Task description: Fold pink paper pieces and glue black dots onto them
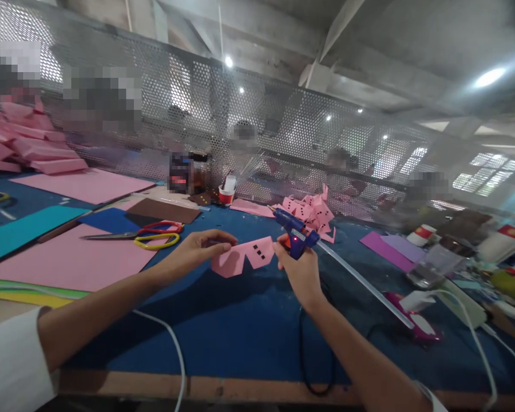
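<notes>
My left hand [201, 249] pinches the left end of a folded pink paper cutout [229, 262] between thumb and fingers. Several small black squares mark the cutout's right part, and a V-shaped notch opens along its lower edge. Around a blue hot glue gun [298, 237] my right hand [299, 272] is closed, its fingertips touching the cutout's right edge. A long clear glue stick [364, 280] sticks out of the gun's back, while the nozzle points up and left. A small red light glows on the gun's side.
Scissors [131, 234] with red and yellow handles lie on pink sheets [90, 257] at left. Behind the gun is a heap of pink cutouts [311, 212]. A power strip [416, 320] with white cords sits right. A perforated metal screen [257, 114] closes off the back.
</notes>
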Demonstrator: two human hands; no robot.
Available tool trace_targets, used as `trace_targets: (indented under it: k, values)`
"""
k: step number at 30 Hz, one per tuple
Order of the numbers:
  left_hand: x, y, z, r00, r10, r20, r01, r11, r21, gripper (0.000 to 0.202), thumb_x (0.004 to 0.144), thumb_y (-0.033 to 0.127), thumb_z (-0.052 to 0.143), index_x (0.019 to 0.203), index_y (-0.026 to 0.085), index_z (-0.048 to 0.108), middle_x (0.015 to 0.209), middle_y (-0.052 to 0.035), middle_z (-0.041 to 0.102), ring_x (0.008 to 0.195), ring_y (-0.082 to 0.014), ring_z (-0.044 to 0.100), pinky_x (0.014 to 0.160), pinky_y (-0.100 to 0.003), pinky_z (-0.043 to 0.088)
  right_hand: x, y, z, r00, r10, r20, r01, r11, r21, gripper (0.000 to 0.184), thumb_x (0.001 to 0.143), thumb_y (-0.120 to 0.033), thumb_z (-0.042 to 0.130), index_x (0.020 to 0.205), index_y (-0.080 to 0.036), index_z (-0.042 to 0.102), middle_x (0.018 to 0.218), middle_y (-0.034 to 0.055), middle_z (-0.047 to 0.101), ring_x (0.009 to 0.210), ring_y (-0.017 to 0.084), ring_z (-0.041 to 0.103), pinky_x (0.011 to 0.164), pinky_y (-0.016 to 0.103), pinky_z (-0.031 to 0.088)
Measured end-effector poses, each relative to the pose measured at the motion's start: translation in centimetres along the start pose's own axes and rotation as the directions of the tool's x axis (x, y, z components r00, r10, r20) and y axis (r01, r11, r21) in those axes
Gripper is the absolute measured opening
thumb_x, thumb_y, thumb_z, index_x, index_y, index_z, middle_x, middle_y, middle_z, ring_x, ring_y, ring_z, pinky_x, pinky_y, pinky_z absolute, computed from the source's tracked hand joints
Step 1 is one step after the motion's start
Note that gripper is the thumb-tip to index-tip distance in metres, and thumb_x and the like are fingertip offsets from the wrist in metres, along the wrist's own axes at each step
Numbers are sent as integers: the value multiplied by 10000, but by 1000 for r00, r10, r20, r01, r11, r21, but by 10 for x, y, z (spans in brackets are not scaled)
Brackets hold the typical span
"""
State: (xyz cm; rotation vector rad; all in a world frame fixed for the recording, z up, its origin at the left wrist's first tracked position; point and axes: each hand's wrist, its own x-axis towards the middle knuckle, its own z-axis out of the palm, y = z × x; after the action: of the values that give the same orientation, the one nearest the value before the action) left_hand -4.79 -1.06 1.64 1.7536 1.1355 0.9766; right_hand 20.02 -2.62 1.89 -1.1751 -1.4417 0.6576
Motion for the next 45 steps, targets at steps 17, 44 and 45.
trace_targets:
  k: [17,44,45]
  values:
    - [3,-20,-9,999,-20,39,18,999,48,362,840,526,640,901,182,738,890,-46,718,871,-231,625,796,-316,450,8,7,-9,998,6,-55,-7,1000,-29,268,842,-429,694,934,-179,670,568,-54,576,499,121,571,548,238,469]
    - [7,-22,-16,995,19,-103,-22,999,-32,281,821,444,637,843,169,691,776,-26,648,767,-185,583,729,-294,446,-24,7,10,957,-42,288,82,988,-128,294,852,-476,693,885,-184,680,709,0,659,616,142,584,566,230,465]
    - [7,-21,-16,994,18,-106,-21,999,-34,279,822,441,637,843,169,691,767,-24,646,759,-182,582,724,-291,445,-24,6,10,956,-41,291,82,988,-131,287,854,-471,692,884,-186,678,707,-4,654,613,141,578,565,229,461]
